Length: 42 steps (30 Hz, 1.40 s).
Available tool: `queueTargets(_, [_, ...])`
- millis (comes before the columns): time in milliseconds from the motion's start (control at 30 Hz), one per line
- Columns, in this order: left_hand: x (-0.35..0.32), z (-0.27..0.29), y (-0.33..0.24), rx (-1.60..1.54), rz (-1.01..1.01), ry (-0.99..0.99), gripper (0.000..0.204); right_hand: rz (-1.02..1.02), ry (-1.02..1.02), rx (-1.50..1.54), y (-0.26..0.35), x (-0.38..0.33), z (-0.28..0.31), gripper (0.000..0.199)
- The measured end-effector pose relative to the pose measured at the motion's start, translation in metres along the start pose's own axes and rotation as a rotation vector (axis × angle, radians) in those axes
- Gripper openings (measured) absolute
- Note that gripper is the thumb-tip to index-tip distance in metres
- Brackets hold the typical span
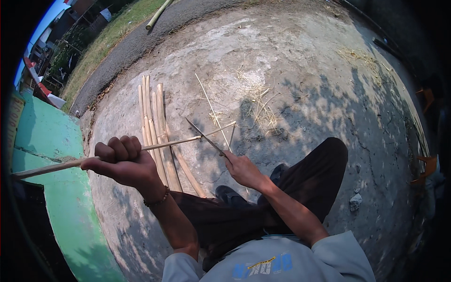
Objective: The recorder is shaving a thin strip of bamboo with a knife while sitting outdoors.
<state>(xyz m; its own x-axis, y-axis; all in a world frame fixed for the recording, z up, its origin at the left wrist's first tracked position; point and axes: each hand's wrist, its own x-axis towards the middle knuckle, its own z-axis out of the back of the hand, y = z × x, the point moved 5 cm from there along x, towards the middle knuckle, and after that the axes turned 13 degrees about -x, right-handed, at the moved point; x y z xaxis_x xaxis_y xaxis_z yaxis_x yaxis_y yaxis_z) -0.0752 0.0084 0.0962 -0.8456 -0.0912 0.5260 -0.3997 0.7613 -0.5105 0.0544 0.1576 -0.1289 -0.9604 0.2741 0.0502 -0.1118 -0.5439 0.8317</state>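
Observation:
My left hand (124, 162) is closed around a long, slim bamboo stick (174, 142), thumb stretched along it. The stick lies nearly level, one end past the hand at far left, the other near the middle of the view. My right hand (244, 170) grips a knife (215, 144), its handle mostly hidden by the fingers. The blade slants up and left across the stick near its far end; I cannot tell whether it touches. Beyond my left hand, several peeled bamboo poles (171, 169) lie on the ground. A thin pale strip (206, 97) lies beyond the knife.
Curly shavings (260, 108) litter the concrete ahead, with more straw-like scraps (359, 58) at far right. A green low wall (44, 124) stands at left. A stone (355, 202) lies right of my knee. Another bamboo pole (159, 14) lies by the asphalt.

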Motion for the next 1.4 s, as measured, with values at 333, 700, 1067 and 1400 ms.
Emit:
queueTargets(333, [0.011,-0.056,0.01,-0.095,0.195,0.264,0.058,0.024,-0.115,0.104,0.04,-0.009,0.049,0.039])
queueTargets(700, [0.018,-0.088,0.037,-0.059,0.146,0.236,0.058,0.027,-0.129,-0.013,-0.012,0.013,0.003,0.035])
queueTargets(1067, [0.016,-0.093,0.051,-0.284,0.257,0.363,0.059,0.015,-0.196,0.242,0.073,0.002,0.064,0.036])
queueTargets(1400, [0.019,-0.084,0.039,-0.344,0.342,0.453,0.057,-0.037,-0.059,-0.022,0.036,0.024,0.052,0.029])
